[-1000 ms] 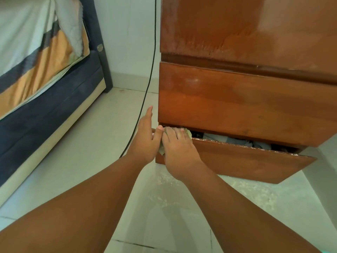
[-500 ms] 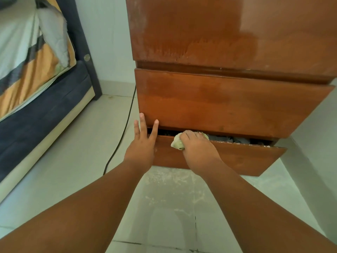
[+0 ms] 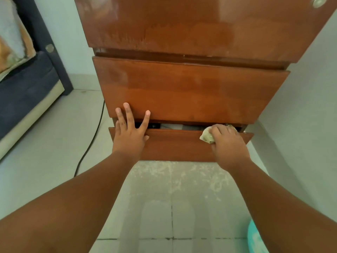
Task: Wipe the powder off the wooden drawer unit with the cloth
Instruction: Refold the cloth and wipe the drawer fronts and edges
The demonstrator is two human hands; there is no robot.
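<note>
The glossy brown wooden drawer unit (image 3: pixel 191 92) fills the upper middle of the head view, with faint whitish powder smears on its upper fronts. Its bottom drawer (image 3: pixel 178 145) stands slightly pulled out, and things inside show through the gap. My right hand (image 3: pixel 228 143) presses a crumpled pale cloth (image 3: pixel 207 136) onto the top edge of that drawer, near its right end. My left hand (image 3: pixel 130 130) lies flat with fingers spread on the drawer's left end, fingertips reaching up onto the drawer above.
White powder (image 3: pixel 180 176) is scattered on the tiled floor just below the drawer. A black cable (image 3: pixel 91 141) runs along the floor left of the unit. A dark blue bed (image 3: pixel 27 88) stands at far left. A teal object (image 3: pixel 255 238) sits at bottom right.
My right hand has slid the cloth along the bottom drawer's top edge from its left end to its right end. My left hand stayed at the left end. The view has shifted rightward.
</note>
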